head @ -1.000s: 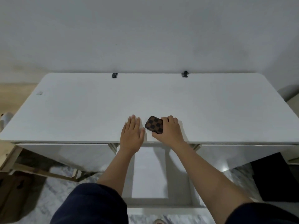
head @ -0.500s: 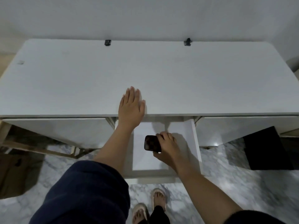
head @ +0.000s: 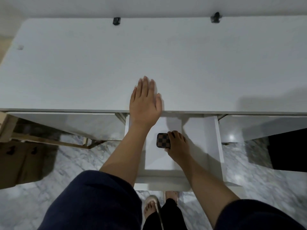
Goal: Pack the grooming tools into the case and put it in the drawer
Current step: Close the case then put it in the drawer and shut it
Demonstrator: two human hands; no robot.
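The case is small, brown and checkered, with a dark rim, and it is closed. My right hand grips its right side and holds it low inside the open white drawer, which is pulled out from under the middle of the white desk. Whether the case rests on the drawer floor I cannot tell. My left hand lies flat on the desk's front edge, fingers spread, holding nothing. No grooming tools are visible outside the case.
Closed glossy drawer fronts flank the open drawer. Two black clips sit at the desk's back edge. A cardboard box stands on the marble floor at left, a black object at right. My sandalled feet are below the drawer.
My right hand lifted the case off the desk's front edge and carried it down into the open drawer. The left hand stayed flat on the desk. The view tilted downward.
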